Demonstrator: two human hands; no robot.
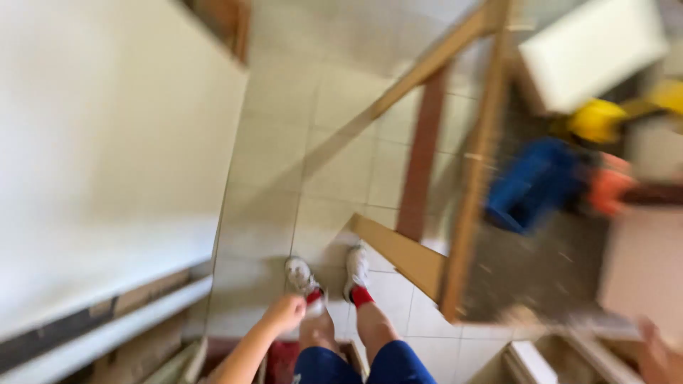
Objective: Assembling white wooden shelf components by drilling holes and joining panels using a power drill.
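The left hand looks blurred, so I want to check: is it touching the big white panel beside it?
Apart. The head view shows the left hand hanging closed above the tiled floor, with floor plainly visible between it and the white panel.
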